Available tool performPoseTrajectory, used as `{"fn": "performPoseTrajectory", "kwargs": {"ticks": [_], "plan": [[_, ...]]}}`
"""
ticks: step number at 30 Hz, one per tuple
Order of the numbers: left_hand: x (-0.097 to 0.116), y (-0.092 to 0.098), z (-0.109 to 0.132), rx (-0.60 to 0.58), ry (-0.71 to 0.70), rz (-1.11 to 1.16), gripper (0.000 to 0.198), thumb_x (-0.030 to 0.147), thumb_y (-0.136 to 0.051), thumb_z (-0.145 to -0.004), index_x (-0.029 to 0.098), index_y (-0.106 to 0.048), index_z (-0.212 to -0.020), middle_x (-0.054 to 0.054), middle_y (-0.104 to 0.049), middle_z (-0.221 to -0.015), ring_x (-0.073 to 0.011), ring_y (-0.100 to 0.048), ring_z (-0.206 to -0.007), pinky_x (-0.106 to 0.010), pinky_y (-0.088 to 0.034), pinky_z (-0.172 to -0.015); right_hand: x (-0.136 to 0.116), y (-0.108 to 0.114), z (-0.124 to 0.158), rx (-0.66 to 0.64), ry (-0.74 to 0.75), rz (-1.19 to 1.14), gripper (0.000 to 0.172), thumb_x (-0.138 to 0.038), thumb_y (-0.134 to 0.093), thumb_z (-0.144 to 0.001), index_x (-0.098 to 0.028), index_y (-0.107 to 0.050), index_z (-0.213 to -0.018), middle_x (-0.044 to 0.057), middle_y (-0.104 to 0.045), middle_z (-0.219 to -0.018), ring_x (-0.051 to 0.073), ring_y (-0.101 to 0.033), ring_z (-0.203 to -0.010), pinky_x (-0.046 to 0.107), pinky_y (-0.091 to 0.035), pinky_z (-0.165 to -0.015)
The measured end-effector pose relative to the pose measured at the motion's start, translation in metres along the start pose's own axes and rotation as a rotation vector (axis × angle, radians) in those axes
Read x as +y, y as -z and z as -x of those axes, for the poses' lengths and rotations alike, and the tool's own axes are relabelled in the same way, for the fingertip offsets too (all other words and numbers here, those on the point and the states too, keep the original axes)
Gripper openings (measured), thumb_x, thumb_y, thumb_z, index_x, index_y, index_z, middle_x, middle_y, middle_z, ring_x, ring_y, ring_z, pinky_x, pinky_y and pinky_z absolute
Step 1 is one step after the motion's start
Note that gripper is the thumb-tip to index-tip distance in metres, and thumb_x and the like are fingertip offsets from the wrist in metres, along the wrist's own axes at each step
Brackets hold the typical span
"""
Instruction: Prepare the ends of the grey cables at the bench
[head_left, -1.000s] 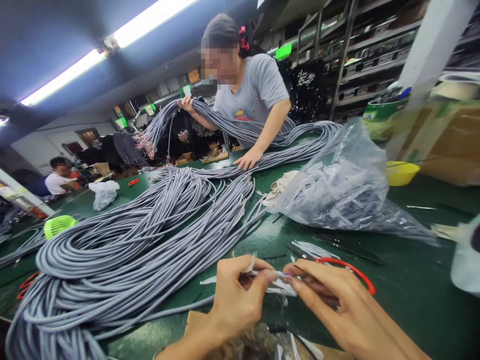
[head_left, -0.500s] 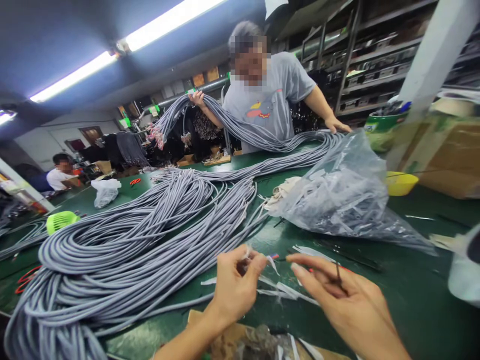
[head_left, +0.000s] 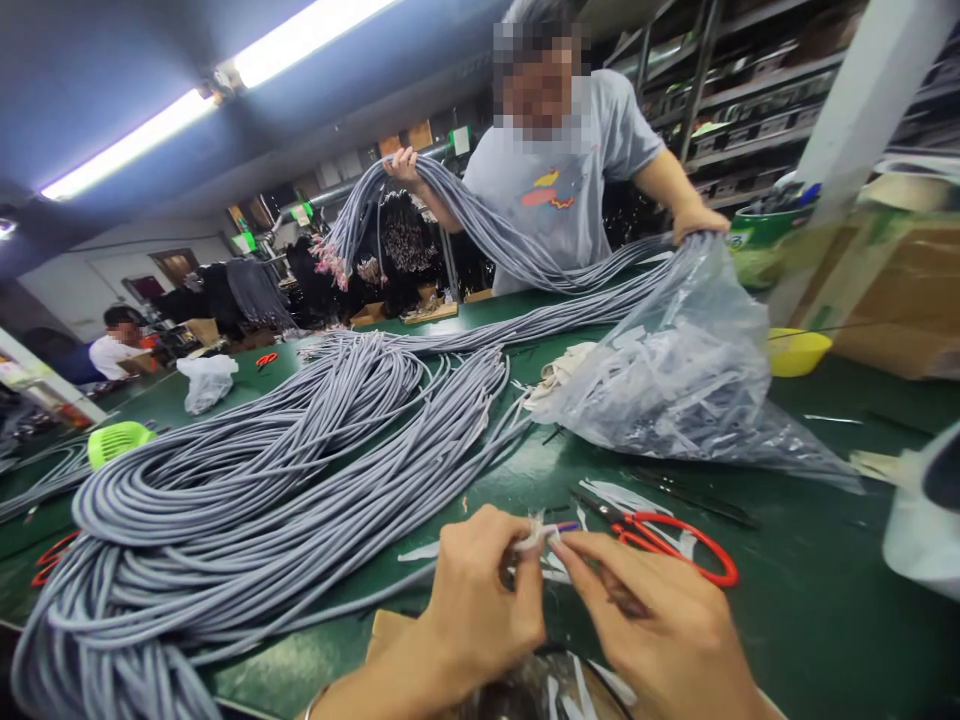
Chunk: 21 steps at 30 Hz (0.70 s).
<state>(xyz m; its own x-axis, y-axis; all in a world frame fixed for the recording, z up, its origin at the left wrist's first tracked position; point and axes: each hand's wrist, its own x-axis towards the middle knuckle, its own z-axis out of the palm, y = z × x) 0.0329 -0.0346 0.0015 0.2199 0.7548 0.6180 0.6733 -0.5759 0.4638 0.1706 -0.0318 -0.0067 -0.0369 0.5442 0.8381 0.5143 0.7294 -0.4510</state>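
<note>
My left hand (head_left: 487, 580) is closed around the end of a grey cable (head_left: 394, 592) at the near middle of the table. Past its fingertips stick out thin blue and red wires (head_left: 568, 527). My right hand (head_left: 652, 610) meets it there, thumb and forefinger pinched on a white strip (head_left: 553, 537) at the cable end. A dark bit shows between its curled fingers, too small to name. Just beyond that hand lie red-handled scissors (head_left: 679, 535), with loose white strips beside them. A large heap of grey cables (head_left: 300, 500) covers the table to the left.
Across the green table (head_left: 810, 620) a co-worker (head_left: 551, 190) holds up a cable bundle (head_left: 480, 210). A clear bag of white scraps (head_left: 660, 380) stands right of centre. Further right are a yellow bowl (head_left: 799, 352) and a white container (head_left: 926, 520). More red-handled scissors (head_left: 54, 558) lie far left.
My right hand has moved left to the cable end and its fingers have closed on the white strip. The red-handled scissors show more fully. The co-worker's lower hand has closed near the bag's top.
</note>
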Motion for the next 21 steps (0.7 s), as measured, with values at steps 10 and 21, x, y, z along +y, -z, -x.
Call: {"fn": "performPoseTrajectory", "kwargs": {"ticks": [10,21], "plan": [[-0.018,0.022,-0.018,-0.511,0.047,0.411,0.019,0.021,-0.055,-0.074,0.015,-0.047,-0.058,0.006,-0.035,-0.051,-0.0064,-0.030,-0.046,-0.019,-0.023,-0.045,0.014,0.014,-0.013,-0.283,-0.368,-0.183,0.036,-0.041,-0.051,-0.081,-0.018,-0.061,-0.056,-0.005,-0.040,-0.038,0.008,-0.036,-0.032,0.020,-0.029,-0.030],[-0.027,0.013,-0.017,-0.326,-0.173,0.121,0.025,0.021,-0.046,-0.084,0.014,-0.069,-0.082,-0.004,-0.060,-0.063,-0.0124,-0.051,-0.056,-0.021,-0.038,-0.054,0.011,0.018,0.000,-0.227,-0.220,-0.166,0.024,-0.036,-0.053,-0.081,-0.021,-0.064,-0.066,-0.002,-0.059,-0.051,0.009,-0.050,-0.041,0.018,-0.040,-0.043]]}}
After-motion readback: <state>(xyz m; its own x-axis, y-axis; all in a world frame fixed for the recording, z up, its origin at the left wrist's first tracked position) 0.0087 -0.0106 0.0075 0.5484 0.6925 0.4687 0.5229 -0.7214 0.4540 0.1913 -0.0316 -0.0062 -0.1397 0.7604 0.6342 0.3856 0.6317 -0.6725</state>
